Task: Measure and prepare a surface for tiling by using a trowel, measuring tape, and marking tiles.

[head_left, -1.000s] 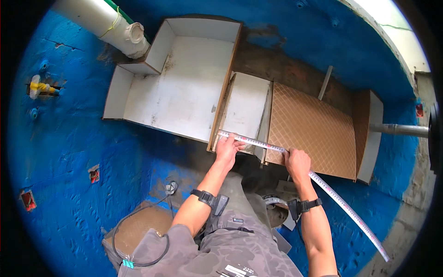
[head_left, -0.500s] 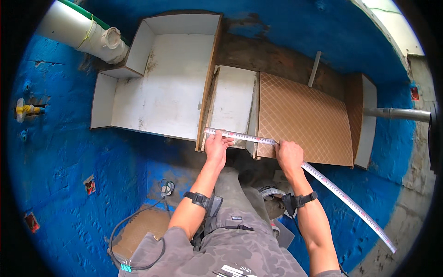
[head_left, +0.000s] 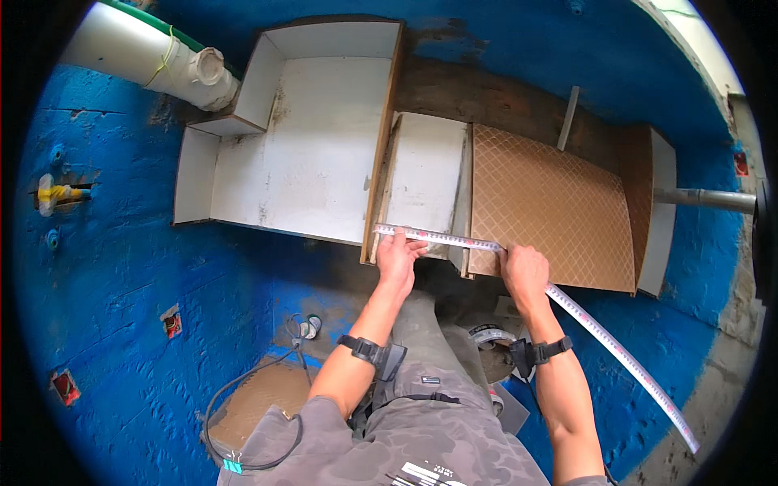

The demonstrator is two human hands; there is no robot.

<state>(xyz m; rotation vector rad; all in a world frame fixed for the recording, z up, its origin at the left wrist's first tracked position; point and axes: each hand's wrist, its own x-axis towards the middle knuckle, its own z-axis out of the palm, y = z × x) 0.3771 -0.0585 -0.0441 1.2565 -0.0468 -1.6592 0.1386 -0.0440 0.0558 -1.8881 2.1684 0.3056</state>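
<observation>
A white measuring tape (head_left: 622, 356) stretches across the front edge of a narrow white compartment (head_left: 421, 174). My left hand (head_left: 397, 257) pinches the tape close to its end, beside the brown-edged partition, with some fingers held loosely out. Farther right, my right hand (head_left: 527, 274) is closed round the tape in front of a brown board (head_left: 545, 212) with a diamond pattern. Past this hand the strip slants down to the lower right. Left of the partition lies a larger open box section (head_left: 328, 146) with stained white panels.
A white drain pipe (head_left: 174, 69) enters at upper left, and a grey metal pipe (head_left: 705, 199) at right. A yellow valve fitting (head_left: 61, 193) juts from the blue wall (head_left: 113, 267). Below left, a black cable (head_left: 209, 421) loops by a brown board (head_left: 258, 397) near my legs.
The whole view has shifted slightly, so the scene sits a little farther right. Both hands keep their grip on the tape, at about the same place along the compartment.
</observation>
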